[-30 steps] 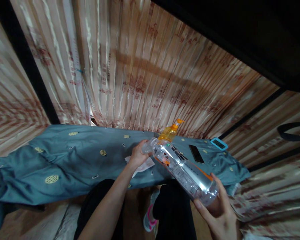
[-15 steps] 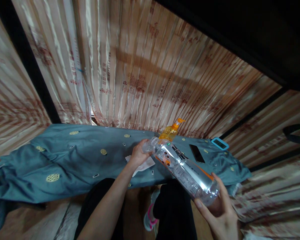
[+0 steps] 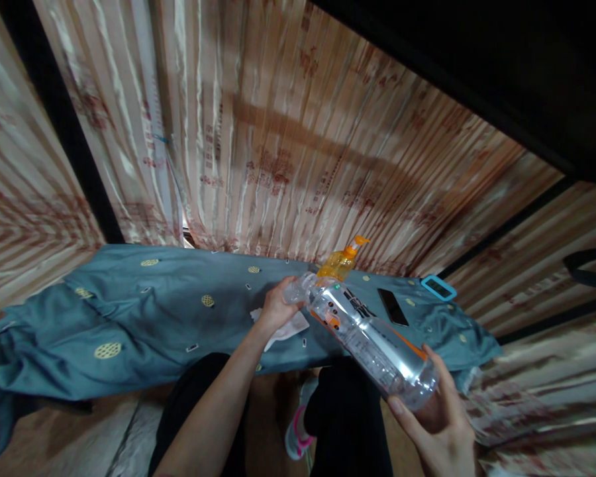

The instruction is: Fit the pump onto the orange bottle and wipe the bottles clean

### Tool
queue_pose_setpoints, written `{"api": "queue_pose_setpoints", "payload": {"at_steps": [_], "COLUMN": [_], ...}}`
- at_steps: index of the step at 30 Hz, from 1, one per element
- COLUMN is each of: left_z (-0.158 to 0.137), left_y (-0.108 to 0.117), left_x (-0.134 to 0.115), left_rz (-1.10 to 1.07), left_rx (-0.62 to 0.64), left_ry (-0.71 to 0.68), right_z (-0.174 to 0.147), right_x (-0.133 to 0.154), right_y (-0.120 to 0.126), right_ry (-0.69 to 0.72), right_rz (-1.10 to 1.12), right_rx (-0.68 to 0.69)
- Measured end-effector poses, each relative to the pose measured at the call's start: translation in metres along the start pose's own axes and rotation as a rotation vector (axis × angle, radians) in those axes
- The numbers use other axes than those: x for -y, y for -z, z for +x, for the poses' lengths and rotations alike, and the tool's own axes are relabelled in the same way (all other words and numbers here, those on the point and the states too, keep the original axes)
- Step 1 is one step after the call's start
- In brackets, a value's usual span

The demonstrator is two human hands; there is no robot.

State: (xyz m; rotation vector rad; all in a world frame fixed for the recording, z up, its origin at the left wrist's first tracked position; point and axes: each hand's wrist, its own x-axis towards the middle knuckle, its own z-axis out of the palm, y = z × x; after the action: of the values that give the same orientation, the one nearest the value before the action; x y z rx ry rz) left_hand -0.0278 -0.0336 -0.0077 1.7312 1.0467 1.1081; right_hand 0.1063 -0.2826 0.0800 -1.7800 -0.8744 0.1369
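A large clear plastic bottle (image 3: 372, 344) with a silver, black and orange label is held aslant, its neck to the upper left and its base to the lower right. My right hand (image 3: 442, 424) grips the base between thumb and fingers. My left hand (image 3: 278, 308) is closed around a small clear plastic container (image 3: 297, 289) at the bottle's neck; whether the two touch or are joined I cannot tell. Just behind the neck is a yellow pump bottle (image 3: 336, 265) with an orange pump head. Under my left hand lies a white tissue (image 3: 289, 329).
A black phone (image 3: 392, 307) and a blue-framed digital clock (image 3: 438, 287) lie to the right on the teal patterned cloth (image 3: 169, 318). Pleated curtains (image 3: 278, 132) hang behind it and at both sides. My knees are at the cloth's front edge.
The view has shifted very slightly. Both hands keep their hold, and the bottle stays in nearly the same tilted position.
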Motion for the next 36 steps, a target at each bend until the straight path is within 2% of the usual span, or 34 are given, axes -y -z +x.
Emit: {"api": "queue_pose_setpoints", "payload": {"at_steps": [3, 11, 17, 36], "left_z": [0.0001, 0.0013, 0.0009, 0.0002], "left_y": [0.0003, -0.0002, 0.0002, 0.0002], "left_x": [-0.0014, -0.0006, -0.0039, -0.0047], "left_rz": [0.011, 0.008, -0.002, -0.019], "left_rx": [0.0, 0.002, -0.005, -0.006], "left_ry": [0.009, 0.001, 0.018, -0.002], "right_z": [-0.0003, 0.0003, -0.0014, -0.0046], "right_x": [0.0015, 0.003, 0.0014, 0.0039], "right_y": [-0.0005, 0.001, -0.0015, -0.0032], "right_ry": [-0.018, -0.023, -0.017, -0.048], "right_rz": [0.028, -0.121, -0.029, 0.023], "right_rx": [0.002, -0.026, -0.012, -0.003]}}
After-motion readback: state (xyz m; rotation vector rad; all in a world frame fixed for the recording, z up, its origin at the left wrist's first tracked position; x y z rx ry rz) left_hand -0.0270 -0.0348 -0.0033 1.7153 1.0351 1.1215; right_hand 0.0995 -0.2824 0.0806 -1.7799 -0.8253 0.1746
